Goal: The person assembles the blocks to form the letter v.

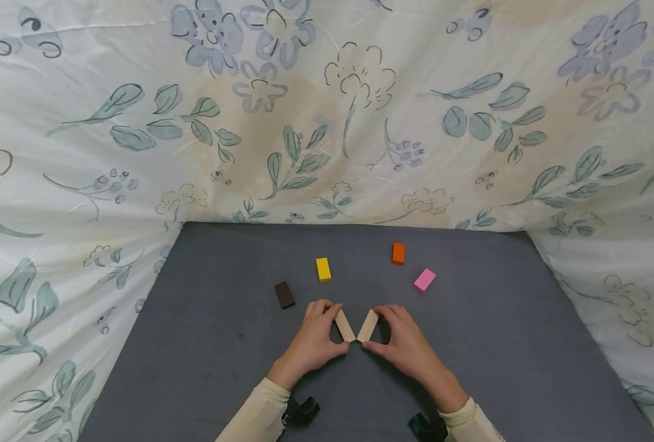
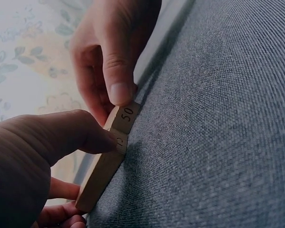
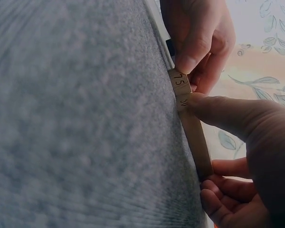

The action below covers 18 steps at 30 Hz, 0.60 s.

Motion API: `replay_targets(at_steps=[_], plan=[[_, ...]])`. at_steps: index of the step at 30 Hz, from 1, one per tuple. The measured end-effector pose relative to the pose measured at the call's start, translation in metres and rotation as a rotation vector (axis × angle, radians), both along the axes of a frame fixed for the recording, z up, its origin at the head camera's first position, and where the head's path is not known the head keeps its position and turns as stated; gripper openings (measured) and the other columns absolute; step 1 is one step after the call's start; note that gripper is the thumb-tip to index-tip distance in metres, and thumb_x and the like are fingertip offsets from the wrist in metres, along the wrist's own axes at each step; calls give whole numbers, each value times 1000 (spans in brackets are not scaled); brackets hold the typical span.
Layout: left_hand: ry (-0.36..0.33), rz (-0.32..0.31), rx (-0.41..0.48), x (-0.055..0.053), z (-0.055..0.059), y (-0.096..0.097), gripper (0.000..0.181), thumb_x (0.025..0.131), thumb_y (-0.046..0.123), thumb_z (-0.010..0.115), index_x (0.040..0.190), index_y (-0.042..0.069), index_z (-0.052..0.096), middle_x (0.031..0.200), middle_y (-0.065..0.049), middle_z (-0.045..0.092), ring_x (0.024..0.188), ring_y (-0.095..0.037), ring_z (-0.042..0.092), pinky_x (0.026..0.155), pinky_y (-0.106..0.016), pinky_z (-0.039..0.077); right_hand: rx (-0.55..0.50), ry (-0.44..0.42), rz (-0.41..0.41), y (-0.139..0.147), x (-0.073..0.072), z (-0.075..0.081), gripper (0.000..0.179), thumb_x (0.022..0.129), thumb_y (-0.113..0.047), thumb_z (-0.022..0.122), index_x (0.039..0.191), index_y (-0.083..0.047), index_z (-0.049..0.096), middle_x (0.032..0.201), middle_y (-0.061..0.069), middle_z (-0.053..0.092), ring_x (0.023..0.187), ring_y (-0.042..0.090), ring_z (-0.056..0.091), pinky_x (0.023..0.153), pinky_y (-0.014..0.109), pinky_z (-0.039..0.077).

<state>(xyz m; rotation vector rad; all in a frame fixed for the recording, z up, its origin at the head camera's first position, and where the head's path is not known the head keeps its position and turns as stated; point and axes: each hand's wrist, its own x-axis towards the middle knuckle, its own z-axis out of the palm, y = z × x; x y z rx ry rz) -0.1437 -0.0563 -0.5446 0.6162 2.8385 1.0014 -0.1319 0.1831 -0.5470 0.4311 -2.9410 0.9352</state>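
Two pale wooden blocks stand in a V on the grey cloth, their near ends meeting. My left hand pinches the left wooden block between thumb at the near end and fingers at the far end. In the same way my right hand holds the right wooden block. The number 50 shows on the near end of the right block in the left wrist view. In the right wrist view, 75 is written on the left block. The thumbs partly cover the numbered ends.
Beyond the hands lie small coloured blocks: dark brown, yellow, orange and pink. Grey cloth covers the table. A flowered curtain hangs at the back and sides. Black devices sit at both wrists.
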Motion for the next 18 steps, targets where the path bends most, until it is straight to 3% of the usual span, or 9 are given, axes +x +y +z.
replay_targets(at_steps=[18], plan=[[0,-7,-2,0,0,1,77,90,28,89,153,-2,57,140,-14,52,128,-30,44,103,-47,52,2,5,9,1,0,0,70,82,-36,99,137,-4,69,130,8,64,119,29,59,102,53,52]])
